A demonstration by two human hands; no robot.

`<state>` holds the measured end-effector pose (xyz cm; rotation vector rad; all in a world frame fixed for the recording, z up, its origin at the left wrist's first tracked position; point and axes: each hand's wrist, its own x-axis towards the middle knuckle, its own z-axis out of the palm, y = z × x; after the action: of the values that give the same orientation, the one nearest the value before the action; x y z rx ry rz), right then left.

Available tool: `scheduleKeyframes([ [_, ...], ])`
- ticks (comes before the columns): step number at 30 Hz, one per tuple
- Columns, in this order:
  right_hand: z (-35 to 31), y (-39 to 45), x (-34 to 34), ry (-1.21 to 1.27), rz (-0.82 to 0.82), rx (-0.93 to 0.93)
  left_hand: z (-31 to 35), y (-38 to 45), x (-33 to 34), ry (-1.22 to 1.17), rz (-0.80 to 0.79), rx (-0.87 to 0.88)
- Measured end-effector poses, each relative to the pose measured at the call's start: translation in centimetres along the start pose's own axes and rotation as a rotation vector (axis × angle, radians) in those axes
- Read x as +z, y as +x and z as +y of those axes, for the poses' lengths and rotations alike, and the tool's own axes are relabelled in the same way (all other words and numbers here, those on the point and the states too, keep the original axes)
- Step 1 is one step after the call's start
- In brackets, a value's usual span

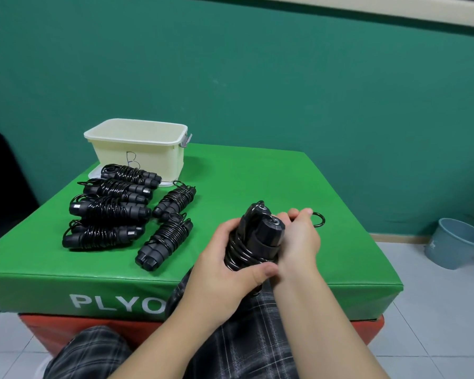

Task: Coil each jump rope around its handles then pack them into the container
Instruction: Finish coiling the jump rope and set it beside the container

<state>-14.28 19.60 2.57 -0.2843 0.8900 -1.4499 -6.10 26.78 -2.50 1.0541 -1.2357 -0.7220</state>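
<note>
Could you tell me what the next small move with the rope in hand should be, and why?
Probably tuck the last loop under the coils. The left hand grips the wound rope around its handles, and the right hand pinches a loop that sticks out loose, so the coil looks nearly done. Six coiled ropes lie by the container.

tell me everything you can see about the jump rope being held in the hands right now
The held jump rope is black: two chunky, plastic-looking handles side by side, ends tilted up and away, with glossy cord coiled round their lower part. The left hand grips the coils from below; the right hand pinches a last cord loop sticking out right. It is held above the green box's near edge.
</note>
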Motion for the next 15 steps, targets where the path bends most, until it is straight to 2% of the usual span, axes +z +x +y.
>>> scheduleKeyframes([
  [4,0.1,0.4,-0.1,0.059,0.011,0.000,0.3,0.2,0.0,-0.022,-0.014,0.014],
  [8,0.8,1.7,-0.7,0.029,-0.028,0.140,0.4,0.3,0.1,-0.005,-0.026,0.029],
  [11,1.0,1.9,-0.7,0.182,-0.063,0.227,0.5,0.4,0.4,-0.017,0.045,0.009],
  [13,1.0,1.4,-0.5,0.304,-0.096,0.184,0.7,1.0,0.2,0.020,0.112,-0.020],
  [15,1.6,0.7,-0.7,0.227,-0.121,0.022,0.9,1.6,-0.5,0.126,0.160,-0.055],
])
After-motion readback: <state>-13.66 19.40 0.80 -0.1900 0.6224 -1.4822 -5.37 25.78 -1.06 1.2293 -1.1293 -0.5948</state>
